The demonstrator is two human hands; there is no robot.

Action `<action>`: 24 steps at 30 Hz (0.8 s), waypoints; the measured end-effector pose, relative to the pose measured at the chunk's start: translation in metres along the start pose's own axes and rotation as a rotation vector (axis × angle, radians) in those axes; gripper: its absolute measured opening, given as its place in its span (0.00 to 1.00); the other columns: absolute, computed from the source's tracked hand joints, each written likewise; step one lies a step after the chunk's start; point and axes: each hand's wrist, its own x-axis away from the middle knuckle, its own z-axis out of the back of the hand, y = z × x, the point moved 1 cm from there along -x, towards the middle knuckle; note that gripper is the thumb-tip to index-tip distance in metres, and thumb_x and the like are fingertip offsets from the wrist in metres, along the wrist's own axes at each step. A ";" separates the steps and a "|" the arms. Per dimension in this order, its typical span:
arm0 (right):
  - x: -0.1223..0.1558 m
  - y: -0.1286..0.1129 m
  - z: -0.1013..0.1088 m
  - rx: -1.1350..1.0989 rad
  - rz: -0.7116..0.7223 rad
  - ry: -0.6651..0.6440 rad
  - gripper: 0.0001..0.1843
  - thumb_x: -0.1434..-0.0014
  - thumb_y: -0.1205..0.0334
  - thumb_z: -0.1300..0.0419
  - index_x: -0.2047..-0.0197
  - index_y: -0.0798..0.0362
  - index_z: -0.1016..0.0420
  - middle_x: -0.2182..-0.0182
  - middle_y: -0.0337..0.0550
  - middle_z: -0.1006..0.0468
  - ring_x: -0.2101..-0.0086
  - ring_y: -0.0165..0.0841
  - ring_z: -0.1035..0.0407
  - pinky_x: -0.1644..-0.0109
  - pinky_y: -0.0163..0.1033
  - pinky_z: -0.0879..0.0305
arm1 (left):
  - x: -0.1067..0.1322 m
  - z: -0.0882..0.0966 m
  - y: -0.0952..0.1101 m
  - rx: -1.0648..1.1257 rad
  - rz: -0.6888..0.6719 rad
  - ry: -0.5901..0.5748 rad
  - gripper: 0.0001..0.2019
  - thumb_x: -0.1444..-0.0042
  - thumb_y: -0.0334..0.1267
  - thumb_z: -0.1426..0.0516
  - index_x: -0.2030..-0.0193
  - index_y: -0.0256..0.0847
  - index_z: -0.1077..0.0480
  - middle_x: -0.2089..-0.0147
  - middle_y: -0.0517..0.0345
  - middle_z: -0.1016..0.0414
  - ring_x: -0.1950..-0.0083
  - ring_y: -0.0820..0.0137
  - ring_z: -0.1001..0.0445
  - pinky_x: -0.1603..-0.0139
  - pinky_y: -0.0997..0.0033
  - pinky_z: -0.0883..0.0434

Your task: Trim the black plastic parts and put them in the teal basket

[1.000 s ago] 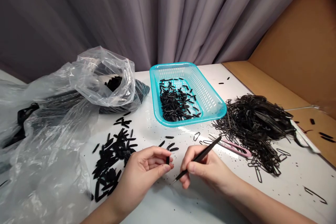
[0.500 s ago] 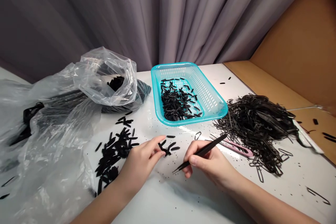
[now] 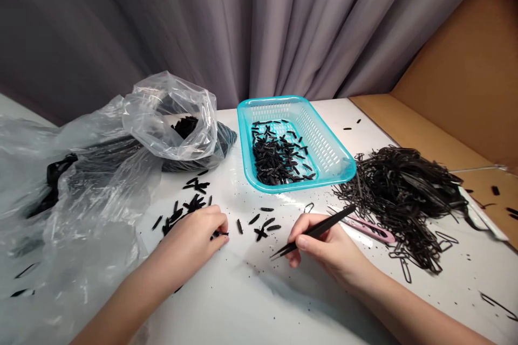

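Head view: the left hand (image 3: 194, 234) is resting curled over the loose black pieces (image 3: 178, 215) on the table (image 3: 251, 296); whether it is pinching 1, I cannot tell. The right hand (image 3: 326, 248) is clamping black tweezers (image 3: 319, 229) near the teal basket (image 3: 303, 185).

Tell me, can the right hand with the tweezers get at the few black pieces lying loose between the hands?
Probably yes. The right hand holds the tweezers with their tip aimed at the loose black pieces, only open table between them; the left hand rests farther left.
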 end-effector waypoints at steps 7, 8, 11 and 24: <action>0.001 -0.002 0.001 -0.008 -0.006 0.008 0.06 0.48 0.63 0.36 0.70 0.58 0.28 0.78 0.41 0.23 0.77 0.27 0.27 0.70 0.31 0.31 | 0.003 0.010 0.018 0.035 0.034 0.031 0.07 0.46 0.33 0.51 0.73 0.41 0.35 0.68 0.59 0.31 0.64 0.66 0.32 0.66 0.70 0.40; 0.002 -0.002 0.001 -0.010 -0.003 0.010 0.06 0.48 0.63 0.36 0.70 0.58 0.28 0.77 0.41 0.23 0.77 0.27 0.27 0.70 0.31 0.31 | 0.003 0.013 0.020 0.059 0.050 0.039 0.07 0.46 0.33 0.51 0.73 0.41 0.35 0.68 0.59 0.30 0.65 0.67 0.32 0.66 0.70 0.40; 0.002 -0.005 0.002 -0.006 0.021 0.021 0.06 0.48 0.63 0.37 0.70 0.58 0.27 0.77 0.41 0.23 0.76 0.27 0.27 0.70 0.30 0.31 | 0.003 0.016 0.025 0.131 0.106 0.028 0.07 0.46 0.35 0.50 0.72 0.42 0.33 0.71 0.62 0.29 0.70 0.69 0.32 0.68 0.72 0.40; 0.002 -0.007 0.004 0.045 0.076 0.095 0.05 0.47 0.63 0.37 0.68 0.56 0.26 0.76 0.40 0.24 0.74 0.27 0.28 0.67 0.31 0.31 | 0.005 0.010 0.019 0.457 0.190 0.175 0.03 0.46 0.38 0.46 0.68 0.43 0.34 0.69 0.61 0.27 0.66 0.68 0.29 0.66 0.71 0.36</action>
